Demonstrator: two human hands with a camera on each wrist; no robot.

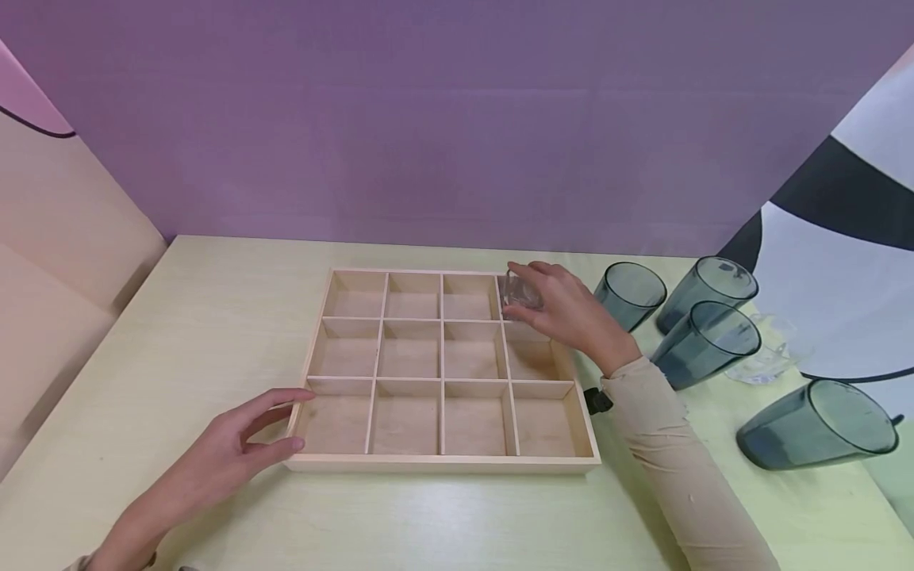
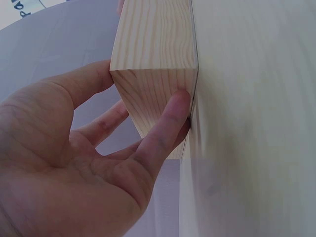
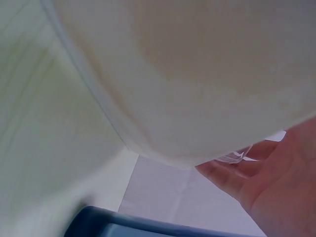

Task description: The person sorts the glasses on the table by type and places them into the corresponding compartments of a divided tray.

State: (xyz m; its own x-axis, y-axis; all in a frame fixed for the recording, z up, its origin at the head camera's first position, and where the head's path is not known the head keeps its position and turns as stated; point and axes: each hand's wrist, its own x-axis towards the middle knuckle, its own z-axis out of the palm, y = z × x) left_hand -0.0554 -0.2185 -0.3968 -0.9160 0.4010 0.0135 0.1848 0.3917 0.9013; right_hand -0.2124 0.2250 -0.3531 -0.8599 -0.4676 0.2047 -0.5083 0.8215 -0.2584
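Pale tabletop (image 1: 236, 317), 12-compartment tray (image 1: 443, 465)
At its 1 o'clock my right hand (image 1: 571, 311) pinches a clear piece (image 1: 524, 292); at 8 my left hand (image 1: 224, 448) touches the tray, fingers apart

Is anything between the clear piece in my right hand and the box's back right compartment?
Nothing visible: your right hand holds the clear piece at the back right compartment of the box, though the hand hides part of that compartment. The tinted glasses are outside, to the right.
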